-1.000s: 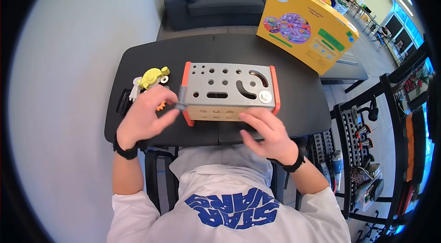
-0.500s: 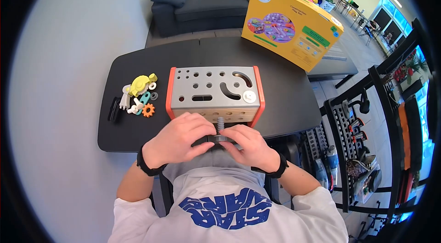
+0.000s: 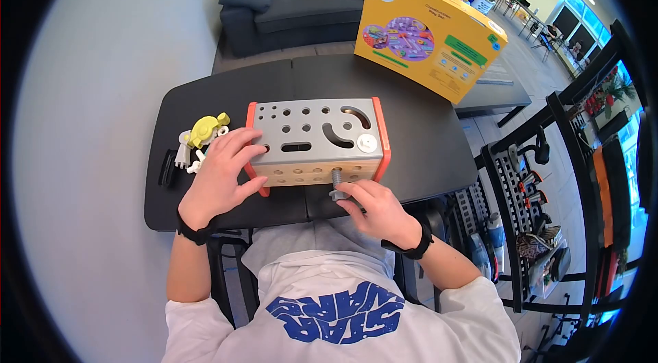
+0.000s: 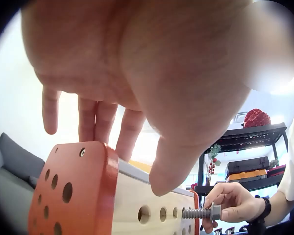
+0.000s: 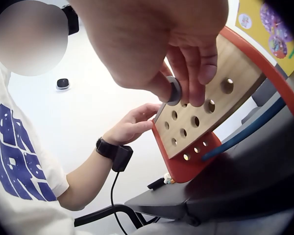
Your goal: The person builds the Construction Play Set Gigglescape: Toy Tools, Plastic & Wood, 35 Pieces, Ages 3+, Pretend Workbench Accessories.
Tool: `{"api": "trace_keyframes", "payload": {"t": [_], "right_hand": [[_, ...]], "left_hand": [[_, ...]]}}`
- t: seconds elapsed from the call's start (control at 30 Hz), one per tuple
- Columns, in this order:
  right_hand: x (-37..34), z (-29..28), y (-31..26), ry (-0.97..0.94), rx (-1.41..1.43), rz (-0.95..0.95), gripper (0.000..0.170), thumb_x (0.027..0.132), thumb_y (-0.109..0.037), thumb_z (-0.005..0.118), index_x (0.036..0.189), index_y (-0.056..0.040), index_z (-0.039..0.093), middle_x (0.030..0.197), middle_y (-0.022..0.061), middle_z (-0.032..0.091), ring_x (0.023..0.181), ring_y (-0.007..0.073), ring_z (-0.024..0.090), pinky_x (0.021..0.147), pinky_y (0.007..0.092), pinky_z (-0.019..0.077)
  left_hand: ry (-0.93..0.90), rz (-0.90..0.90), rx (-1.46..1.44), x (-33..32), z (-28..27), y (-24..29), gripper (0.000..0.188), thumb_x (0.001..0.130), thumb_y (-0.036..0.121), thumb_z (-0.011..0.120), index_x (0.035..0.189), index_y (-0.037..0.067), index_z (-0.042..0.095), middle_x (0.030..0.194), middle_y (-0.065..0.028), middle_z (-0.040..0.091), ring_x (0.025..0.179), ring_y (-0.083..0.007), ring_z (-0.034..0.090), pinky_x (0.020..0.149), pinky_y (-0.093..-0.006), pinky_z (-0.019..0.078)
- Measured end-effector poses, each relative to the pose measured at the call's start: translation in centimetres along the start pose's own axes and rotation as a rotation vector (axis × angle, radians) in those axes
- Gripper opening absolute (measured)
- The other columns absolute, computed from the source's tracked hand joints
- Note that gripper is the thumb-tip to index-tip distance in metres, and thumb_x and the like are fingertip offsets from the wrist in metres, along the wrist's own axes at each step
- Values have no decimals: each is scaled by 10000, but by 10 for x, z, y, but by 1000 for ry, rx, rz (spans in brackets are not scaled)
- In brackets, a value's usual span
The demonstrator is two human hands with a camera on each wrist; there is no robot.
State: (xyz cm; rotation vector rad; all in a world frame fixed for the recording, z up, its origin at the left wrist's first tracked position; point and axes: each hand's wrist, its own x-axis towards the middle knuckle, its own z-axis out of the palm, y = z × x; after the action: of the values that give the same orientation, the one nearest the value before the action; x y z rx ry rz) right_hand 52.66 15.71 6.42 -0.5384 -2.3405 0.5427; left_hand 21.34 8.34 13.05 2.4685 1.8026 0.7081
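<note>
At perforated box's [image 3: 321, 154] near face, grey bolt [image 3: 336, 178] was pinched between fingers of right hand [image 3: 380, 212]; left hand [image 3: 221, 172] was placed at left end, thumb and fingers apart.

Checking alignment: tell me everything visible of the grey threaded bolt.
The grey threaded bolt looks plastic, with a coarse spiral shank and a wide head. It lies roughly level, head outward, its tip at the upper hole row of the pale wooden panel; whether it has entered is unclear. The right grip pinches it by the head.
</note>
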Motion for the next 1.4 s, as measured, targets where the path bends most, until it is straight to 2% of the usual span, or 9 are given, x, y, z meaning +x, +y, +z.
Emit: {"api": "trace_keyframes", "payload": {"t": [0.37,0.67,0.9,1.03,1.13,1.17,1.2,1.27,1.4], "right_hand": [[3,0,11,44,-2,40,271,872,-113,765,1099,-23,648,921,141,693,813,330,688,717,399,571],[13,-5,28,131,-159,257,268,870,-227,825,794,-32,658,635,93,687,571,230,702,567,325,560],[20,-31,33,-72,-531,530,677,802,-681,740,606,-34,716,572,121,665,577,306,698,576,383,558],[23,-48,42,-306,-604,660,749,796,-756,691,681,-17,733,636,182,683,658,380,706,632,434,569],[13,-50,64,-294,-594,550,708,807,-712,714,807,-5,750,694,178,708,699,370,716,659,419,573],[8,-46,80,-361,-507,519,507,857,-497,764,901,7,737,733,195,711,728,387,710,698,424,576],[5,-42,96,-360,-508,522,507,857,-497,764,901,7,737,733,195,711,728,387,710,698,424,576],[3,-36,119,-231,-256,424,256,870,-233,745,928,15,718,769,221,702,750,420,692,717,442,570],[12,-35,123,-95,-198,426,182,861,-109,690,979,30,688,793,253,685,754,448,672,711,465,556]], "left_hand": [[-50,38,64,4,-1,0,597,653,184,893,1181,109,625,1449,-99,521,1389,-331,449,1171,-514,341],[-99,97,37,6,-3,2,687,581,178,932,1189,114,618,1472,-97,507,1388,-351,451,1162,-515,343],[-99,151,108,8,0,6,600,624,114,905,1159,161,637,1437,-68,538,1368,-302,485,1149,-518,360],[-5,237,127,10,12,5,529,657,70,874,1128,161,650,1381,-49,580,1326,-278,520,1122,-501,386],[30,268,103,10,16,7,489,665,72,864,1101,156,660,1331,-29,612,1281,-252,547,1093,-493,404],[39,281,117,10,17,7,484,665,82,864,1099,157,661,1317,-25,621,1266,-247,556,1084,-493,408],[48,294,130,10,18,8,480,665,92,863,1096,157,663,1303,-21,629,1252,-241,564,1075,-493,412],[64,310,133,11,21,9,479,653,89,862,1089,146,672,1294,-32,637,1232,-259,574,1062,-495,423],[83,333,117,13,20,15,523,642,110,859,1128,111,666,1287,-55,643,1204,-289,586,1038,-501,438]]}}
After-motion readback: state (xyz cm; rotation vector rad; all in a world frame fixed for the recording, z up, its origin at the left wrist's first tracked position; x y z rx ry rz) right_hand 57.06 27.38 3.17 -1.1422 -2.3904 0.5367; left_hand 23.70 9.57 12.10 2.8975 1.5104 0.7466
